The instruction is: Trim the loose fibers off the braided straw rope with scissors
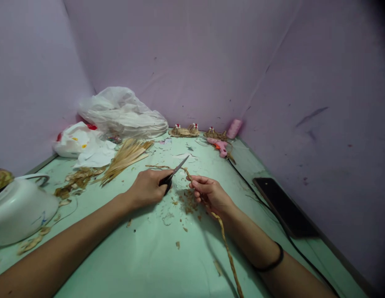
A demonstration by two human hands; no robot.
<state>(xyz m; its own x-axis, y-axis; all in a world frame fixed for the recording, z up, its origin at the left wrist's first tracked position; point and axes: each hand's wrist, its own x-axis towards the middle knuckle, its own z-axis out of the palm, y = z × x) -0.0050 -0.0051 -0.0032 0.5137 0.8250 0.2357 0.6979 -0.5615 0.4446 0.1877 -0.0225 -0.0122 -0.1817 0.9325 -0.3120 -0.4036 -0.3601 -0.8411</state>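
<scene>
Left hand (148, 187) grips scissors (179, 166); right hand (212, 194) pinches twisted cord (224, 237) right of scissors. Dried strips (126, 160) left of scissors, glue gun (220, 145) beyond.

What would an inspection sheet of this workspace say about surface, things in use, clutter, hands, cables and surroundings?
Surface: green tabletop, brown scraps scattered near the middle.
Things in use: scissors, tip pointing up and away; twisted cord, its near end out of frame.
Clutter: white plastic bag, dried strips, white container, pink glue gun, pink spool, phone.
Hands: left hand holds the scissors; right hand pinches the twisted cord.
Cables: black cable runs from near the glue gun past the phone.
Surroundings: marked, pale purple walls on three sides.
</scene>
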